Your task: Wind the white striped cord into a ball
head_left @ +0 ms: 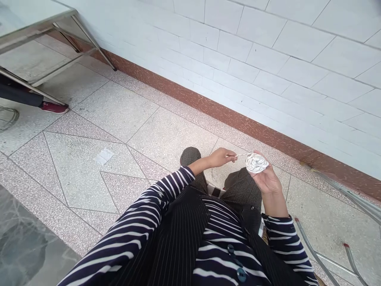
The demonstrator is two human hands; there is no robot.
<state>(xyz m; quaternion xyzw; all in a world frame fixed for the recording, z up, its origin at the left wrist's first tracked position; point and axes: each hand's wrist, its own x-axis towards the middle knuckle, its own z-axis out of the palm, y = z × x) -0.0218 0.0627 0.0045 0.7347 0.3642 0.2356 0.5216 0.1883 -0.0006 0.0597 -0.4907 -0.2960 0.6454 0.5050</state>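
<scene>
A white twisted cord, wound into a round coil (256, 163) like a rosette, rests in my right hand (269, 179). The fingers and thumb of that hand close around the coil from the right and below. From its left side a thin loose strand (243, 154) stretches out to my left hand (222, 157). My left fingertips pinch the end of this strand, a short way left of the coil. Both hands are held above my knees, in front of the pale floor. I cannot tell what material the cord is made of.
A metal-framed table (38, 24) stands at upper left, with another person's red shoe (55, 107) by its leg. A white paper piece (104, 156) lies on the speckled floor. Bent metal tubes (315, 246) are at lower right. A tiled wall (268, 59) runs behind.
</scene>
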